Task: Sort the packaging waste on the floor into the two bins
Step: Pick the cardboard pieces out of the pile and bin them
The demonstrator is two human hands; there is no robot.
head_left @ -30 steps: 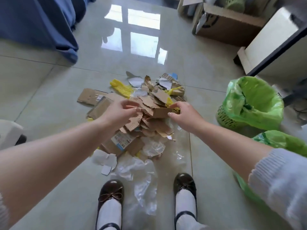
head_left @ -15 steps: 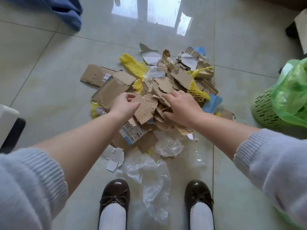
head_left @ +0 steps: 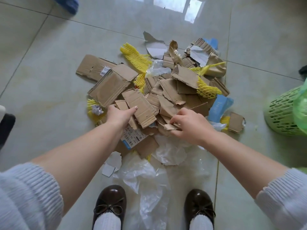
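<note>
A heap of torn brown cardboard pieces [head_left: 167,93] lies on the tiled floor, mixed with yellow foam netting [head_left: 136,56], clear plastic film [head_left: 149,176] and blue plastic [head_left: 219,107]. My left hand [head_left: 118,116] grips a stack of cardboard strips [head_left: 139,108] at the heap's near left, thumb on top. My right hand [head_left: 189,125] pinches a small torn cardboard scrap [head_left: 171,126] at the near right of the heap. A green lattice bin [head_left: 282,113] lined with a green bag stands at the right edge; only part of it shows.
My two brown shoes [head_left: 109,206] stand just behind the plastic film. A labelled cardboard piece [head_left: 132,138] lies under my left wrist. A blue cloth [head_left: 68,4] shows at the top left and a dark object [head_left: 6,127] at the left edge.
The view has tilted down and closer to the heap. Both hands have dropped lower onto the near side of the pile; the right hand has shifted from the yellow netting to a small scrap.
</note>
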